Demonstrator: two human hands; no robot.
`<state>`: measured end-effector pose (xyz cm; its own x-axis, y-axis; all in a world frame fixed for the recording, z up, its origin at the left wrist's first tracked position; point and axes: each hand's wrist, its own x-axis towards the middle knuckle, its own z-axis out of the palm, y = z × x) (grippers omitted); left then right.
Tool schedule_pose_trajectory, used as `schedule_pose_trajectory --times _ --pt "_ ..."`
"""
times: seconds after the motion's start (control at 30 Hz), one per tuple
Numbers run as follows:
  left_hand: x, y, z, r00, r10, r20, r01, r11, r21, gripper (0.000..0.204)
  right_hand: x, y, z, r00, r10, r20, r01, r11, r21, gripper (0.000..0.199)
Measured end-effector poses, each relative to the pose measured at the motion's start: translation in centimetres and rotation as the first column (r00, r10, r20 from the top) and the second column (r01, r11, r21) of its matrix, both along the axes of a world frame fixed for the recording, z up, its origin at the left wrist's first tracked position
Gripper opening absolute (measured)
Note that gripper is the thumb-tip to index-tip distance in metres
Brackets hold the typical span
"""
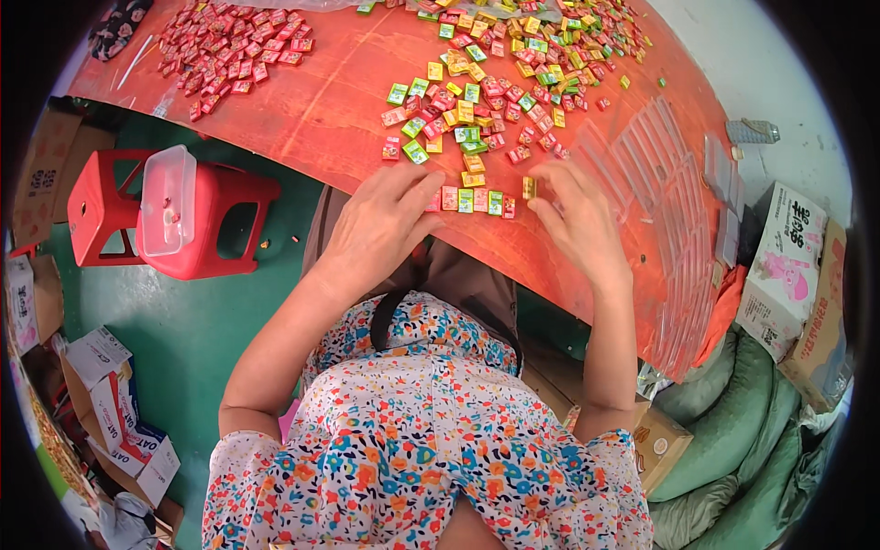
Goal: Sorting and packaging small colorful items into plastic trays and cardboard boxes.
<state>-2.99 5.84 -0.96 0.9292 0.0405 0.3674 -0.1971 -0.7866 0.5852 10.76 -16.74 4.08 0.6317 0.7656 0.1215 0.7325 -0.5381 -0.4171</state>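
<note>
A short row of miniature boxes (466,201), in red, green and yellow, lies along the near edge of the table in front of me. My left hand (385,220) is at the left end of the row, thumb and forefinger closed about a red miniature box (434,201). Just past the row's right end, my right hand (577,220) pinches a yellow miniature box (530,188) between thumb and fingertips. Two more yellow boxes (473,171) lie just beyond the row. Behind them spreads a loose pile of mixed red, green and yellow boxes (467,112).
A heap of red boxes (238,50) covers the table's far left. Clear plastic trays (646,151) overlap along the right side of the orange-red table (330,92). Red stools (206,220), one bearing a clear plastic tub (167,202), stand at the left. Cartons (784,270) flank the right.
</note>
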Motion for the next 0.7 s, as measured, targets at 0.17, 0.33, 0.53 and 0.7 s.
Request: schedule_pose_trajectory --times 0.17,0.33,0.53,0.7 --pt "0.7 0.0 0.8 0.997 -0.027 -0.066 0.028 1.000 0.006 0.045 -1.2 -0.8 0.0 0.990 0.023 0.136 -0.009 0.994 -0.109 0.026" --pt "0.7 -0.3 0.7 0.995 -0.009 -0.099 0.010 1.000 0.016 0.042 -1.4 -0.6 -0.6 0.990 0.052 0.131 -0.038 0.994 -0.104 0.027" --pt "1.0 -0.4 1.1 0.987 -0.002 -0.159 0.001 1.000 -0.007 0.044 -1.5 -0.7 -1.1 0.999 0.024 0.027 -0.023 0.998 -0.055 0.038" --pt "1.5 -0.6 1.4 0.988 -0.030 -0.153 0.031 1.000 -0.001 0.042 -1.9 -0.2 -1.1 0.993 0.086 0.085 -0.080 0.994 -0.069 0.044"
